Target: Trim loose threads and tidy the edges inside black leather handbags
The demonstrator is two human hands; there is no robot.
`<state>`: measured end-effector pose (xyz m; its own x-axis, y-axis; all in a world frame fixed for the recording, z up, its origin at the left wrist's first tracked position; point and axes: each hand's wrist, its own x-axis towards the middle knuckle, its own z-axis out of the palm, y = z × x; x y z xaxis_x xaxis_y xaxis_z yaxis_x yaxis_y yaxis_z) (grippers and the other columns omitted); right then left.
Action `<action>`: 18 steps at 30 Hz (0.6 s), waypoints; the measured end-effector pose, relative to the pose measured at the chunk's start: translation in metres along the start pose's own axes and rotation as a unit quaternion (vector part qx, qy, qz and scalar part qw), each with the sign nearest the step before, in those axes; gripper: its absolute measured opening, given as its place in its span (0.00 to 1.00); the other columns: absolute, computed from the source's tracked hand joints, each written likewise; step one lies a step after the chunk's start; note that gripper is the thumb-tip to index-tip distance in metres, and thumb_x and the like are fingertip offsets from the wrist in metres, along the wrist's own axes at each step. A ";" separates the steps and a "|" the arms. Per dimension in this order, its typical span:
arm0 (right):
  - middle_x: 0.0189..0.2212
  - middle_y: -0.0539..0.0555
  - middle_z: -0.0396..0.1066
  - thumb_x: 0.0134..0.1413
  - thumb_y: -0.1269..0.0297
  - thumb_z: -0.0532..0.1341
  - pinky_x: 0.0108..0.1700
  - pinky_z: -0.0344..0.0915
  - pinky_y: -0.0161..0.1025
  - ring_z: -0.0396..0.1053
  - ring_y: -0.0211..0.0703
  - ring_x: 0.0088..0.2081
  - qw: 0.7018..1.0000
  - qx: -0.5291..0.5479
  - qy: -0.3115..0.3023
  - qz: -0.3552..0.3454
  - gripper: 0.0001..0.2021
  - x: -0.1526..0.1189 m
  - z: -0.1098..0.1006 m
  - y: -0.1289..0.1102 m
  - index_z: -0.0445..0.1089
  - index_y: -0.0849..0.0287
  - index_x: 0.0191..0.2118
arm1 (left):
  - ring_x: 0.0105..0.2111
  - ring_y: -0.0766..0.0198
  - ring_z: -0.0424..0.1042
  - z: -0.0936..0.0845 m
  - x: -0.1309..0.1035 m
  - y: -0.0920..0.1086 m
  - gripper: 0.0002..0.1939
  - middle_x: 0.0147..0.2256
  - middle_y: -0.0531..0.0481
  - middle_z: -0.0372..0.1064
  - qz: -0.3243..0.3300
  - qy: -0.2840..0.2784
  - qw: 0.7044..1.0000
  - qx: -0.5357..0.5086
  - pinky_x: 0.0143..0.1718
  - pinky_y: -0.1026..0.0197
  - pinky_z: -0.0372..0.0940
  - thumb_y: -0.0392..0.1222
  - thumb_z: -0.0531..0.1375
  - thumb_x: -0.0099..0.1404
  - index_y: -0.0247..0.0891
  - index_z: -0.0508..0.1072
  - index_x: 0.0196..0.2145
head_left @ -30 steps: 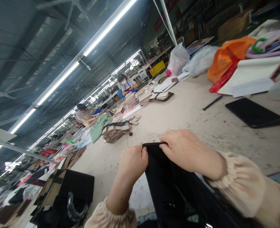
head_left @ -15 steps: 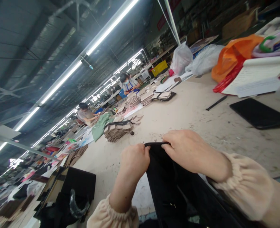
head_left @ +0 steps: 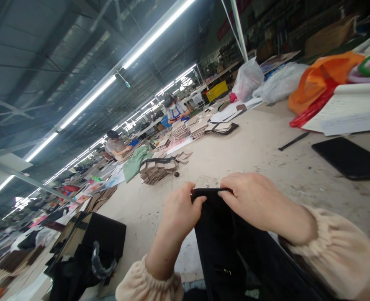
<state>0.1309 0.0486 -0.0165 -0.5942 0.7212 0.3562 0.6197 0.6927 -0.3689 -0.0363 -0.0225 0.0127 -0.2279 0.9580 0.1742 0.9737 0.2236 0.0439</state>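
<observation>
A black fabric piece (head_left: 218, 234) hangs between my two hands, its top edge stretched level above the table. My left hand (head_left: 183, 209) pinches the left end of that edge between thumb and fingers. At the right end, my right hand (head_left: 250, 198) grips the edge, thumb below and fingers on top. Lower on the fabric shows a small gold-coloured detail. The lower part of the fabric runs out of the bottom of the view.
On the table (head_left: 266, 146) lie a black phone-like slab (head_left: 350, 158), a dark thin tool (head_left: 293, 141), an orange bag (head_left: 325, 79), an open notebook (head_left: 354, 108) and stacked brown pieces (head_left: 156, 169). A black box (head_left: 105, 234) stands at left. Two people work farther back.
The fingers of my left hand have lifted and its thumb has shifted on the edge. The view has turned slightly, so the table items appear a little lower and farther right.
</observation>
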 end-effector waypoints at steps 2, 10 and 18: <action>0.26 0.50 0.71 0.56 0.62 0.50 0.30 0.51 0.38 0.67 0.42 0.29 1.000 0.001 -0.001 -0.004 0.12 0.000 0.000 0.000 0.68 0.55 0.26 | 0.41 0.59 0.71 0.002 0.001 -0.001 0.19 0.43 0.50 0.74 0.036 0.014 0.996 -0.076 0.43 0.60 0.62 0.46 0.63 0.56 0.42 0.72 0.46; 0.26 0.50 0.71 0.55 0.61 0.52 0.30 0.51 0.38 0.67 0.41 0.29 1.000 0.008 -0.007 -0.001 0.12 0.000 0.000 0.001 0.68 0.56 0.26 | 0.31 0.64 0.71 0.014 0.016 -0.005 0.06 0.29 0.54 0.75 0.036 -0.048 0.945 -0.320 0.32 0.66 0.63 0.40 0.61 0.57 0.38 0.77 0.31; 0.24 0.50 0.70 0.55 0.61 0.51 0.29 0.48 0.38 0.64 0.40 0.27 1.000 0.013 0.001 0.008 0.13 0.000 0.000 0.003 0.67 0.56 0.24 | 0.26 0.68 0.65 0.018 0.016 0.000 0.05 0.22 0.55 0.69 0.037 -0.024 0.946 -0.322 0.27 0.67 0.58 0.38 0.61 0.56 0.35 0.75 0.25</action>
<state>0.1323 0.0509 -0.0177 -0.5832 0.7324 0.3514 0.6156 0.6807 -0.3971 -0.0403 -0.0038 -0.0025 -0.1443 0.9771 0.1566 0.7795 0.0147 0.6262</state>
